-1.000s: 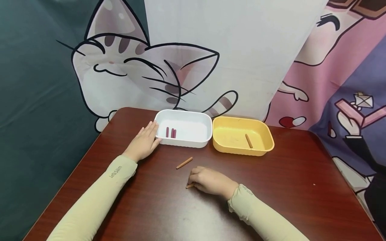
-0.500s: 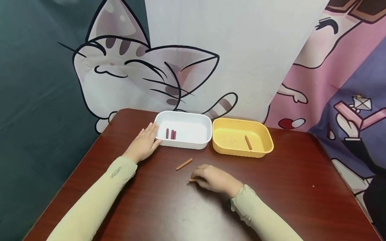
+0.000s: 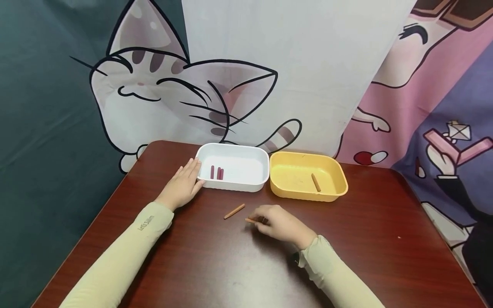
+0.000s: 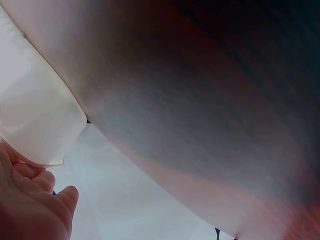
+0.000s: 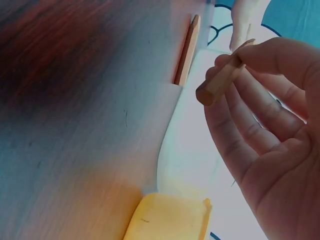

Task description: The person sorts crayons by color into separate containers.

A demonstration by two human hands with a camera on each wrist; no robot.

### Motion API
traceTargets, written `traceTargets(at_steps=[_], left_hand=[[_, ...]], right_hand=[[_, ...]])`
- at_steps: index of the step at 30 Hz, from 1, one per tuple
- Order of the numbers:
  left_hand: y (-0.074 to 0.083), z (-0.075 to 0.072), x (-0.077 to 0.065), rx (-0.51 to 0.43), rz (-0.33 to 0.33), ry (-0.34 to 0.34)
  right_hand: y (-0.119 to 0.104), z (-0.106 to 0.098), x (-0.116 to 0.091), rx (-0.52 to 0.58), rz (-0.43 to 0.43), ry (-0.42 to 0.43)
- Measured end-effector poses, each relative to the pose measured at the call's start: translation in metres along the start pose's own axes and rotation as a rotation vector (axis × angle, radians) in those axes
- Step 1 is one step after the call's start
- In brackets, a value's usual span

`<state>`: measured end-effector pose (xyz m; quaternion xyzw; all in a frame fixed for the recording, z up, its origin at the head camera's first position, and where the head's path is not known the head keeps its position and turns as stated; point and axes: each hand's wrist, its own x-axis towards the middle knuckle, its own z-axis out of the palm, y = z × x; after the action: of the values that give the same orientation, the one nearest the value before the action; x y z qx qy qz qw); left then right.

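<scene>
My right hand (image 3: 283,224) pinches a short orange-brown stick (image 5: 220,82) between thumb and fingertips, lifted a little above the table. The stick looks faceted, with one blunt end towards the right wrist camera. Another orange-brown stick (image 3: 234,211) lies on the table just beyond that hand. With its fingers straight, my left hand (image 3: 180,185) rests against the left end of a white plastic tray (image 3: 246,187). Inside that tray stand or lean three dark red sticks (image 3: 219,173) near the front left. A yellow tray (image 3: 304,195) beside it holds one orange-brown stick (image 3: 316,182).
Both trays stand side by side at the back of the dark red-brown wooden table (image 3: 215,265). Behind the table hangs a printed cloth (image 3: 327,77) with a cartoon cat. A tiny pale speck (image 3: 399,237) lies on the right part of the table.
My right hand has lifted its stick from the table and moved slightly away from me and to the right. The left hand stays at the white tray.
</scene>
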<state>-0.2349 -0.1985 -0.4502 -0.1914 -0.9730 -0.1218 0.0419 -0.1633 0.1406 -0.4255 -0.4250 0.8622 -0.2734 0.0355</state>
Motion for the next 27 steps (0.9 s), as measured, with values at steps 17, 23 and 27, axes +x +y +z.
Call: traceTargets(at_steps=[17, 23, 27], left_hand=[[-0.001, 0.001, -0.002, -0.002, 0.006, -0.003], [0.0, 0.002, -0.001, -0.006, 0.008, -0.001], [0.0, 0.002, -0.001, -0.004, 0.005, 0.005]], right_hand=[[0.015, -0.026, -0.014, 0.104, 0.23, 0.408], [0.03, -0.046, -0.017, 0.162, 0.358, 0.599], [0.043, -0.06, -0.02, 0.178, 0.46, 0.656]])
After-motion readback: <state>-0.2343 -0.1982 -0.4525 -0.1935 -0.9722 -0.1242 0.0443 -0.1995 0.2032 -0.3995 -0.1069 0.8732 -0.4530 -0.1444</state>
